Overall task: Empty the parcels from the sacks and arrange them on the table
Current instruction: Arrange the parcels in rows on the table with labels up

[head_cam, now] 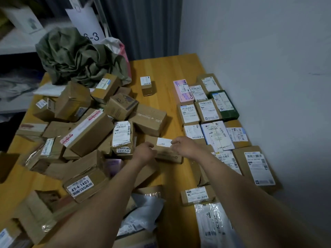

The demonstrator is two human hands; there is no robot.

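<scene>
Both my hands are on one flat brown parcel (167,154) with a small white label, near the middle of the wooden table (166,72). My left hand (144,152) grips its left end. My right hand (184,145) pinches its right edge by the label. A loose heap of cardboard parcels (86,133) covers the left half of the table. Labelled parcels lie in tidy rows (213,113) along the right side. An olive green sack (75,56) sits crumpled at the back left.
One small box (147,85) stands alone at the back centre. A grey wall (268,51) borders the table's right edge. Plastic mailers (213,222) lie at the near edge. Shelving (19,42) stands behind at left, with a white card reading 6-3 (87,20).
</scene>
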